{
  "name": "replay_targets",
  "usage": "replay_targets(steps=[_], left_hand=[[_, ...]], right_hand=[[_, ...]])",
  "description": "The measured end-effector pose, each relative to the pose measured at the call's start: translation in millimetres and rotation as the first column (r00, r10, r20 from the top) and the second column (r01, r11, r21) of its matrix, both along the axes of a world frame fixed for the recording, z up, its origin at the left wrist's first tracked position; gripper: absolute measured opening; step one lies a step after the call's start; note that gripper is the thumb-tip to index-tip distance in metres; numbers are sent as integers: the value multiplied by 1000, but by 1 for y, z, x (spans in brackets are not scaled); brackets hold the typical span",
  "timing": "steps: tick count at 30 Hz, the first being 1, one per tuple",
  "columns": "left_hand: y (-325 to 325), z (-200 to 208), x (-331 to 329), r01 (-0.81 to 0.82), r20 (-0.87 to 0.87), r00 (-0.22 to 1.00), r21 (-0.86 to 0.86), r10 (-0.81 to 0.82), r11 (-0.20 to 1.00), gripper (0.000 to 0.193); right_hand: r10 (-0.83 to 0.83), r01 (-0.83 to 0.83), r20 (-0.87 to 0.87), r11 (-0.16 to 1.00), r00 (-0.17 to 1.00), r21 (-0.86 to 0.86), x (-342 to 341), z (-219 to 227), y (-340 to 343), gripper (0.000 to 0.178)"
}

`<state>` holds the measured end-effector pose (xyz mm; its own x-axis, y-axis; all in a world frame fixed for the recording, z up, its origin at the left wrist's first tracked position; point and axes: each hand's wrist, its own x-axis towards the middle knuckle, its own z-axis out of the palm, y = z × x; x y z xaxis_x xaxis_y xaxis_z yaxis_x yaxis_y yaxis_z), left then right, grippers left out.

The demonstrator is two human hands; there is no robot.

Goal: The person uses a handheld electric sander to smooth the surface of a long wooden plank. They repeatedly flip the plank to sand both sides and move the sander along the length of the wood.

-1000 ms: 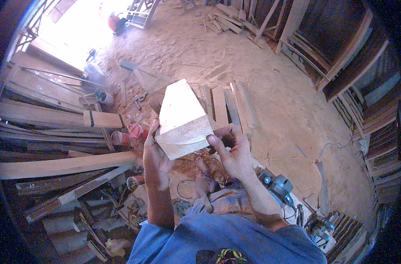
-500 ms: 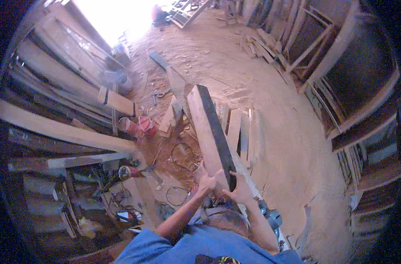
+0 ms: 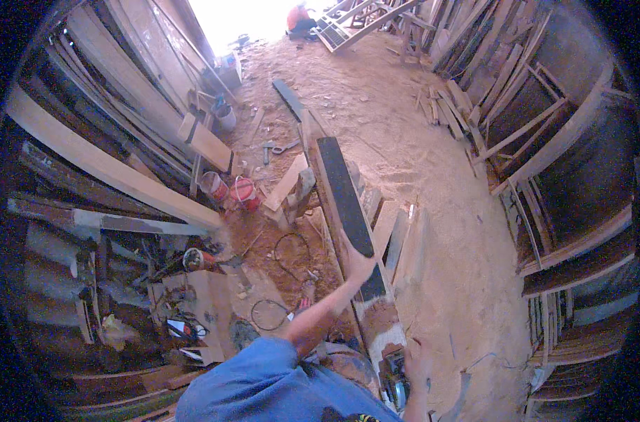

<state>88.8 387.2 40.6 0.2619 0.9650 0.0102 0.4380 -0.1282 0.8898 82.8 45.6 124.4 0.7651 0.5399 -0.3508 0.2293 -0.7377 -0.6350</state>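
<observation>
A thick wooden beam (image 3: 342, 190) with a dark upper face lies lengthwise on a long, narrow timber bench (image 3: 379, 320). Across the beam's near part my left hand (image 3: 360, 264) grips it, one digit stretched along the left side. My right hand (image 3: 417, 355) is low at the right, beside a power tool (image 3: 396, 383) with a teal and dark body at the bench's near end. The right fingers are blurred, and whether they touch the tool is unclear.
Loose boards (image 3: 397, 235) lean right of the bench. Red-and-white buckets (image 3: 244, 191), an offcut (image 3: 286, 183) and a cable loop (image 3: 292, 253) lie left. Stacked timber (image 3: 116, 162) lines the left side; lumber racks (image 3: 573, 246) stand right. A person (image 3: 300, 20) is by the bright doorway.
The beam, held up by both hands with its pale face showing, now rests on the bench, dark face upward. My right hand has let go and moved down right to the tool.
</observation>
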Motion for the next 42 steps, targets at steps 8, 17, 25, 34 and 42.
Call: replay_targets(steps=[8,17,25,34,42], left_hand=[[38,-44,33,-47,-1,999,39,47,998,132],[34,-30,33,-2,-54,999,73,6,997,136],[74,-22,27,36,39,998,73,-38,997,129],[110,-72,-3,288,482,872,-352,-91,890,67],[105,-89,-23,486,628,778,-605,4,631,65]], right_hand=[[-99,100,19,946,995,-308,-29,-54,-170,57],[-121,114,-25,977,992,-180,-31,-79,-189,64],[-23,50,83,943,996,-330,-30,45,-44,59],[-105,127,-105,963,989,239,5,45,82,63],[-18,97,-202,916,979,389,32,48,155,58]])
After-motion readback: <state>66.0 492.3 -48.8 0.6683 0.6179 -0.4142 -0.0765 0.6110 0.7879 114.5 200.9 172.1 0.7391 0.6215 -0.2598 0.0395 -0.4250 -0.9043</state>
